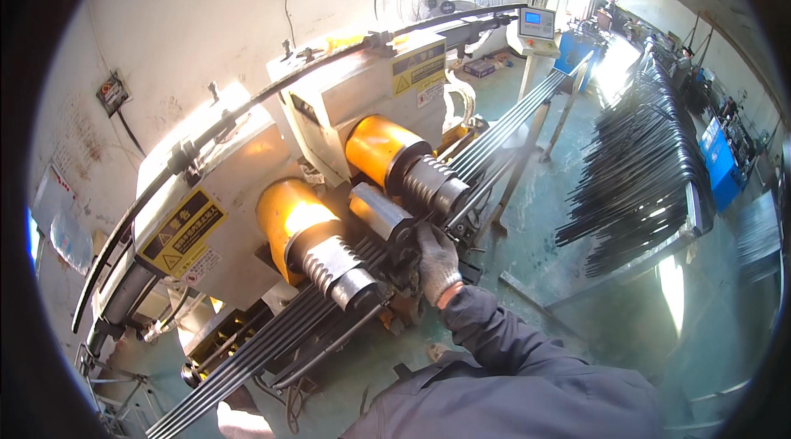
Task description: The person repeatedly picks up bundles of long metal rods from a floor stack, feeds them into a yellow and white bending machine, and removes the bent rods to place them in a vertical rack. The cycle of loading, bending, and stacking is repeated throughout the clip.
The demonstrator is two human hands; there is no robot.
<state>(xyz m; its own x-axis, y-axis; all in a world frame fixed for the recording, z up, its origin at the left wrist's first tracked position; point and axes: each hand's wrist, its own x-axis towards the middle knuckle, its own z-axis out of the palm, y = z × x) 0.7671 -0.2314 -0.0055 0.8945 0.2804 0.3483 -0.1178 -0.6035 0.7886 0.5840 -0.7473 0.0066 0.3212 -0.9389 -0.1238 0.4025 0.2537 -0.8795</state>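
Grey cloth sleeve (511, 332) nearest, our white-gloved right hand (437, 262) perhaps steadies a silver faceted metal block (379, 210); grip unclear, left hand unseen.

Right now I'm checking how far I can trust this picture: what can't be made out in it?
All in the head view:
- Right hand: fingertips hidden, apparently by the glove and machine parts.
- Left hand: out of sight; what hides it is unclear.
- Metal rods: near ends cut off by the lower edge.
- Screen: writing too small.
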